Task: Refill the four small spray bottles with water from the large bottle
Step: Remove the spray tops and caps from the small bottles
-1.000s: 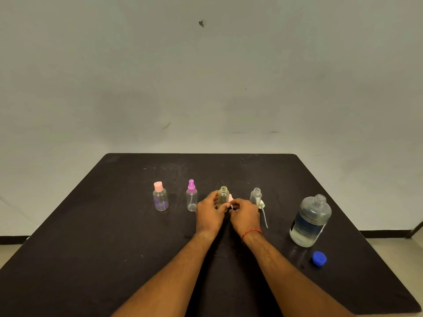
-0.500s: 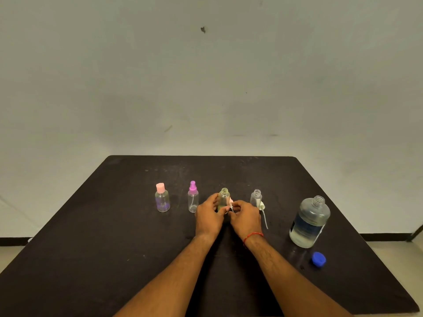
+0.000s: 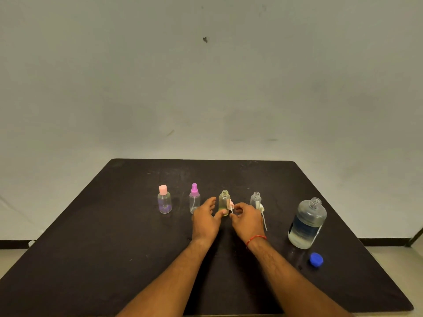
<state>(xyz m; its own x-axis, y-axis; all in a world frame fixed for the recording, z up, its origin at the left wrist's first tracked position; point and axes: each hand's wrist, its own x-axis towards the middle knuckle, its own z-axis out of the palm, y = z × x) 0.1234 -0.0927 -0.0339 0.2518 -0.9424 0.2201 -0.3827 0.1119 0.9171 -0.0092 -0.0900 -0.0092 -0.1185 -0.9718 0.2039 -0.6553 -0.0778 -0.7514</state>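
Black table (image 3: 91, 259) w/ rounded corners, top scuffed & specked. Behind it a plain grey wall (image 3: 206, 88) w/ a dark mark (image 3: 205, 39) up high, faint streaks lower. Dark skirting (image 3: 13, 244) at wall base; pale floor (image 3: 407, 266) at right.

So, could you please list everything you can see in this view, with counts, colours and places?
small spray bottles: four, clear, in a row mid-table; the two leftmost capped pink and magenta, the two rightmost open
spray heads: two, pale, one lying by the rightmost small bottle, one at the right hand's fingers beside the yellowish bottle
large bottle: one, clear, uncapped, partly full, right side
cap: one, blue, in front of the large bottle
table: one, black
left hand: beside the yellowish bottle
right hand: red thread at the wrist
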